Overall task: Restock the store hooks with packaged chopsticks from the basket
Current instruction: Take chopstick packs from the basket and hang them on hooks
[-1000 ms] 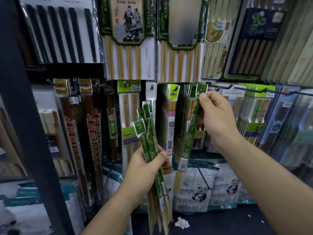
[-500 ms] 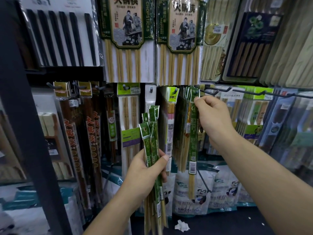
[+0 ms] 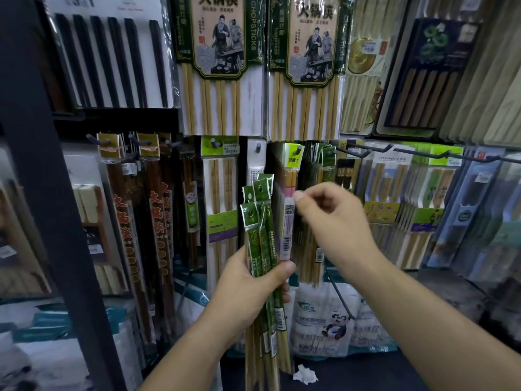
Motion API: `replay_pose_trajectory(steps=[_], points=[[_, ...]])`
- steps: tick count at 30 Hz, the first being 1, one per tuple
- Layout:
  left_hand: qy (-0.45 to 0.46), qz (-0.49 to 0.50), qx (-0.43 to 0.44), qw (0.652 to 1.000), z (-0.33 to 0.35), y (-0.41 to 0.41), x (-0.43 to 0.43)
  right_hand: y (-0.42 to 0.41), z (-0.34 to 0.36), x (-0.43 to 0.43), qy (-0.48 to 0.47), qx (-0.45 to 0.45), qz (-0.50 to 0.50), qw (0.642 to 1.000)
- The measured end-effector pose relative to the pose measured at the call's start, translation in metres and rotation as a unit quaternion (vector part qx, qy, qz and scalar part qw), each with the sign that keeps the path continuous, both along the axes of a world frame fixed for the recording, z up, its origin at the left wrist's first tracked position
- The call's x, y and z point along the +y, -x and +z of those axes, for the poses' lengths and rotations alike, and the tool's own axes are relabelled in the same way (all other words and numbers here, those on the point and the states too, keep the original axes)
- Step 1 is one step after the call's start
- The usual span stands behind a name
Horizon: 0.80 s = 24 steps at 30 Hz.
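Several slim green chopstick packs (image 3: 260, 221) stood fanned in the left hand (image 3: 248, 294), which gripped them round the middle with the thumb pressed across the front and the header ends up. The right hand (image 3: 335, 221) hovered just right of their tops, fingers curled in and thumb tip against the forefinger. Nothing showed between them, though blur left some doubt. The basket was out of view.

The step in hand looked like drawing one pack off the bundle. It would go best with a pinch on a single header, below its punched hole, so the hole stayed free for the peg. The left grip would need to ease a little, since glossy film tends to cling and drag a neighbour along. Matching hung green packs (image 3: 327, 159) were farther back and to the right, the likely destination, but their hook was hidden behind the headers. Bare black wire hooks (image 3: 366, 149) jutted out farther right.

Each pack was a long, narrow sleeve of shiny, slightly crinkled film. It had a flat green header with a round hole and a white barcode label low down. Pale bamboo sticks ran out below the green print.
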<state>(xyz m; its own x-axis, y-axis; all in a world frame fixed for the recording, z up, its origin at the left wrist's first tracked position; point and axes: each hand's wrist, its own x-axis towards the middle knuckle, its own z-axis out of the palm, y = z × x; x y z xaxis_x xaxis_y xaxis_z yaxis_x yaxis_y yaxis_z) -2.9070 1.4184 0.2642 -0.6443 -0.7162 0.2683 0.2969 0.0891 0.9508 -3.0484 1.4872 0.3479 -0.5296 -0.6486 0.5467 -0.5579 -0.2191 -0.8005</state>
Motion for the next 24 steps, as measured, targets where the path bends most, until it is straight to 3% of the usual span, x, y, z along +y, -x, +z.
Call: replay_pose_trajectory(steps=[4, 11, 24], points=[[0.004, -0.004, 0.003, 1.000, -0.001, 0.001, 0.001, -0.018, -0.004, 0.001, -0.034, -0.014, 0.125, 0.991], [0.002, -0.022, -0.001, 1.000, 0.000, -0.001, 0.000, -0.012, -0.006, 0.001, -0.037, -0.033, 0.131, 0.990], [0.035, 0.033, -0.009, 0.999, -0.002, 0.002, 0.000, -0.004, -0.004, 0.003, 0.007, -0.065, 0.110, 0.992]])
